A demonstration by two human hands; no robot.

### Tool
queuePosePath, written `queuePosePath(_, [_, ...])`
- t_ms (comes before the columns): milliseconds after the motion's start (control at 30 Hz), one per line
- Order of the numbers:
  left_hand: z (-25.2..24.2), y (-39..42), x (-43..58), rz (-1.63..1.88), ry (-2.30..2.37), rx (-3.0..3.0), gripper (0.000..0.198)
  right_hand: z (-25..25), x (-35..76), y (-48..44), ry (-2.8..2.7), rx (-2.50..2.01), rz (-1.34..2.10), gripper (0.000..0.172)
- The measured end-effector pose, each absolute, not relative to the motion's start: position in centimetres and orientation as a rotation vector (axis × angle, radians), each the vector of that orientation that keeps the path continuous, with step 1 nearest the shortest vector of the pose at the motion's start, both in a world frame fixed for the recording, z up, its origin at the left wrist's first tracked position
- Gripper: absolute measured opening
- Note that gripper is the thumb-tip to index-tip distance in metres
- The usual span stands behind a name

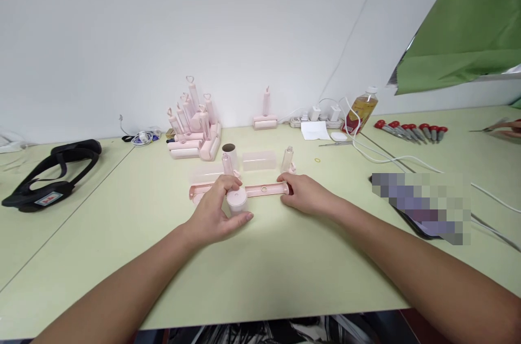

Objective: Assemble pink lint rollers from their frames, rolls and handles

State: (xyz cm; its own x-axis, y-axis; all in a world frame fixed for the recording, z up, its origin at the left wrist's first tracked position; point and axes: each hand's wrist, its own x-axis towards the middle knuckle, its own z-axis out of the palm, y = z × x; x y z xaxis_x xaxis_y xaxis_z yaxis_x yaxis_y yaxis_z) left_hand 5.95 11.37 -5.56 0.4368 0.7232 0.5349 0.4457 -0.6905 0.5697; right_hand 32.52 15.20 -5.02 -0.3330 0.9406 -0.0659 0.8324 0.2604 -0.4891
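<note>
My left hand is curled around a short whitish-pink roll, thumb in front and fingers behind it. The roll stands on end against a long pink trough-shaped casing. My right hand pinches the right end of that casing. A small yellowish ring lies inside it. Just behind are a pale pink translucent cover, a roll with a dark open core, and two small clear-pink upright handles, the left handle and the right handle. My left hand hides part of the casing.
Several pink lint rollers stand by the wall, with another lint roller to their right. A bottle, power strip, cables, red-capped tools and a phone lie right. A black headset lies left. Another person's hand shows far right.
</note>
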Motion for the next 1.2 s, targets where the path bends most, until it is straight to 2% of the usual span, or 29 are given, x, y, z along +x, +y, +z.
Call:
queuePosePath(100, [-5.1, 11.1, 5.8, 1.051, 1.011, 2.376, 0.042, -5.1, 32.7, 15.4, -2.251, -1.609, 0.702, 0.025])
queuePosePath(333, [-4.2, 10.7, 5.6, 0.938, 1.135, 2.404, 0.034, -5.2, 32.4, 15.6, -2.197, -1.609, 0.674, 0.015])
queuePosePath(433, [-4.7, 11.0, 5.6, 1.155, 1.146, 2.34, 0.035, -5.0, 32.2, 15.4, -2.21, -1.658, 0.628, 0.022])
queuePosePath(600, [-5.0, 11.7, 5.7, 1.665, 1.142, 1.811, 0.041, -4.8, 32.2, 14.9, -2.356, -1.599, 0.64, 0.05])
queuePosePath(667, [-4.8, 11.9, 5.8, 1.717, 1.109, 1.629, 0.043, -4.6, 32.2, 14.7, -2.413, -1.603, 0.652, 0.05])
queuePosePath(933, [-4.9, 11.4, 6.9, 1.575, 1.063, 1.513, 0.045, -4.6, 31.2, 14.2, -2.355, -1.636, 0.622, 0.019])
queuePosePath(1200, [-6.7, 11.8, 6.8, 1.179, 1.194, 1.668, 0.045, -5.2, 30.3, 14.1, -2.042, -1.65, 0.753, 0.018])
